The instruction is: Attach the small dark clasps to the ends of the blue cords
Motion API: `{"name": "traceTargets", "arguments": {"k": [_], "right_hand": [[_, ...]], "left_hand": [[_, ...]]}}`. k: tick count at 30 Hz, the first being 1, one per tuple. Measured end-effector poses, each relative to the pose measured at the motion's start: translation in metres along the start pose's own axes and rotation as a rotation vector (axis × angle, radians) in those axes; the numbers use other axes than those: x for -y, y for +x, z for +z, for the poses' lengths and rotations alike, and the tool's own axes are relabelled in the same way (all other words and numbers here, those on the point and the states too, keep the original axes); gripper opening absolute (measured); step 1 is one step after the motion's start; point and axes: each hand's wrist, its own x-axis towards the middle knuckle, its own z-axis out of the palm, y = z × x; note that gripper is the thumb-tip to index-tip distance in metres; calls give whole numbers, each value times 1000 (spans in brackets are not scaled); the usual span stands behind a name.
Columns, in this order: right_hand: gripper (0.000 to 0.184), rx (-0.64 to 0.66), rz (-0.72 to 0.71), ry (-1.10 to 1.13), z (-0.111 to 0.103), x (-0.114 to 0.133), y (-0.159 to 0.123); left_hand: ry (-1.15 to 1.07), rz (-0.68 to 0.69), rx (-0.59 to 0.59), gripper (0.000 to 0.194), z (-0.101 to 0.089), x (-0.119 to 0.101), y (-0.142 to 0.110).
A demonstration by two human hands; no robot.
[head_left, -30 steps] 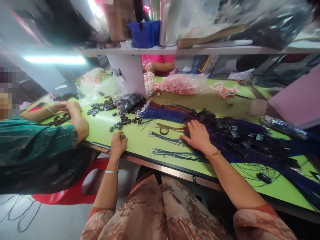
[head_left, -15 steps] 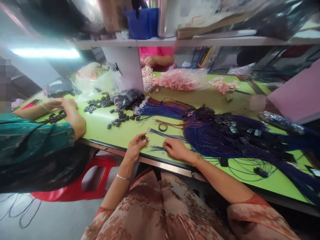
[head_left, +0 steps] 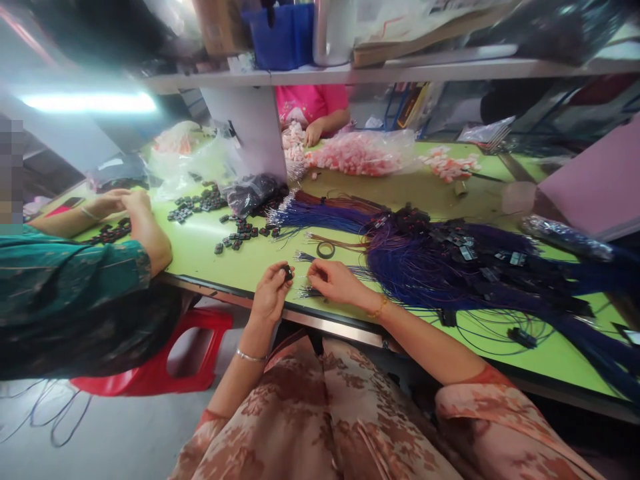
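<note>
My left hand (head_left: pixel 271 290) is closed on a small black plastic connector housing (head_left: pixel 287 271), held up near the table's front edge. Just right of it, my right hand (head_left: pixel 334 280) pinches a thin wire with a silvery tip (head_left: pixel 303 277), which points toward the housing with a small gap between. Beneath and behind the right hand lie blue wires (head_left: pixel 309 257) with metal terminals. A black ring, like a roll of tape (head_left: pixel 325 250), lies behind the right hand. More black housings (head_left: pixel 243 233) are scattered on the green table to the left.
A big heap of blue wires (head_left: pixel 400 267) with black parts covers the table's right side. A co-worker's hands (head_left: pixel 135 203) are at the left, above a red stool (head_left: pixel 200 360). Farther back are a bag of pink parts (head_left: pixel 357 157), another person in pink (head_left: pixel 313 103) and an overhead shelf (head_left: pixel 425 73).
My right hand has moved left and slightly up, now with a wire in its fingers near the housing. The left hand has turned the housing slightly upward.
</note>
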Motion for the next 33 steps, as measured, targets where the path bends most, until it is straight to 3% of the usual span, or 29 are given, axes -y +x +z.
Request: {"name": "traceTargets", "arguments": {"k": [7, 13, 25, 33], "right_hand": [[9, -45, -15, -28, 8, 0, 0], [16, -73, 25, -111, 9, 1, -5], [16, -63, 24, -163, 11, 0, -5], [13, -65, -137, -234, 16, -9, -9]], "left_hand": [[-21, -105, 141, 27, 4, 9, -7], [-70, -144, 194, 27, 9, 12, -9], [2, -100, 169, 32, 13, 11, -11], [126, 3, 72, 36, 22, 19, -18]]}}
